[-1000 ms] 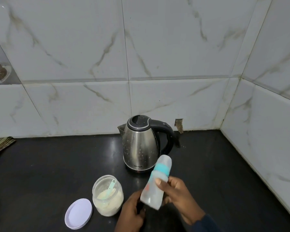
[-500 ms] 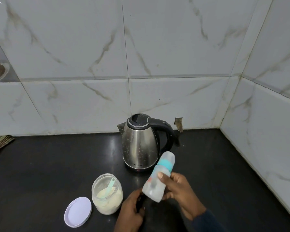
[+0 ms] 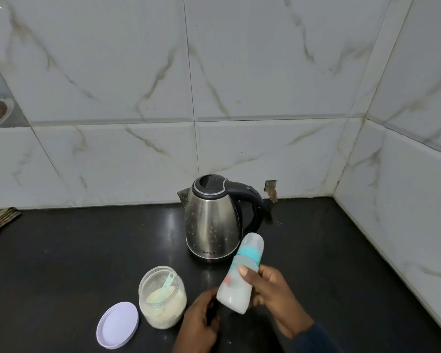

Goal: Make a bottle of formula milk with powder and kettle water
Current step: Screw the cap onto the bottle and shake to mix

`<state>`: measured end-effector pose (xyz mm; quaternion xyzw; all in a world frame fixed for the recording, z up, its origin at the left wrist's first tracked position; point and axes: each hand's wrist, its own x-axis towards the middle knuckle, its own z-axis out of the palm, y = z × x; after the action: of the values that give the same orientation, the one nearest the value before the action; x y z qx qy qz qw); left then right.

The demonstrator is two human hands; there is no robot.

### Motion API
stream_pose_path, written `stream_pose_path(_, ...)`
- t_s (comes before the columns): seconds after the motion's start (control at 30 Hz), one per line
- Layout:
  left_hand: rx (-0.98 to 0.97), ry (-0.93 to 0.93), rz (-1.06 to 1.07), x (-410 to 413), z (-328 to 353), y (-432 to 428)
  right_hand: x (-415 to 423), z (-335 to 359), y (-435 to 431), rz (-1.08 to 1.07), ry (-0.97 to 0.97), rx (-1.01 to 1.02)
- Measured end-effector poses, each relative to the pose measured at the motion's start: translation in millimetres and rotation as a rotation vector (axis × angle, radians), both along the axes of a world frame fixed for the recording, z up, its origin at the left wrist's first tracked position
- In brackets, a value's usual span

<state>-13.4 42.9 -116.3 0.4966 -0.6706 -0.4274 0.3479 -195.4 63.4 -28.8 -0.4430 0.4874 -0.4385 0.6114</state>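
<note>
Seemingly near done: lower right of centre, my right hand (image 3: 270, 289) grips the capped bottle (image 3: 239, 278), tilted, cloudy inside. My left hand (image 3: 199, 319) curls below, grip unclear. Powder jar (image 3: 162, 299) open.

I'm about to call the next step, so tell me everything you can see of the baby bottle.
The baby bottle is translucent, whitish plastic with a teal collar ring and a clear dome cap still on, plus a small red mark on its side. It is tilted, cap up and toward the kettle, held off the counter in front of it. The right hand grips its body, thumb across the front; the left hand sits by its base, contact unclear. It looks cloudy inside; contents cannot be told.
</note>
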Motion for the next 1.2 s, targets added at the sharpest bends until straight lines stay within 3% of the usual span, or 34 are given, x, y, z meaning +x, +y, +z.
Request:
stream_pose_path(0.13, 0.043, 0.061, -0.001, -1, -1, 4, 3, 3, 4, 0.221, 0.062, 0.032)
stream_pose_path(0.27, 0.009, 0.046, 0.027, -3, 1, 2, 4, 2, 3, 0.058, 0.049, -0.001)
stream_pose_path(0.4, 0.059, 0.066, 0.005, -2, 0, 5, 9, -2, 5, 0.14, 0.085, -0.067)
stream_pose_path(0.5, 0.005, 0.046, 0.04, -1, -3, 3, 6, -5, 1, -0.031, 0.073, -0.118)
stream_pose_path(0.63, 0.034, 0.08, 0.019, -2, -4, 3, 8, -5, 2, 0.046, 0.206, -0.228)
stream_pose_path(0.77, -0.027, -0.005, 0.016, 1, -4, -1, 5, -4, -2, -0.123, 0.186, -0.253)
stream_pose_path(0.87, 0.0, 0.034, -0.005, 2, -6, 0, 5, -3, -1, -0.053, 0.319, -0.316)
stream_pose_path(0.97, -0.035, -0.042, -0.02, 2, -8, -4, 0, -2, -2, -0.239, 0.338, -0.35)
stream_pose_path(1.07, -0.013, -0.022, -0.026, 2, -9, -4, 2, -1, -2, -0.137, 0.504, -0.405)
stream_pose_path(1.2, -0.011, -0.023, -0.031, 2, -10, -5, 2, -3, -1, -0.271, 0.555, -0.447)
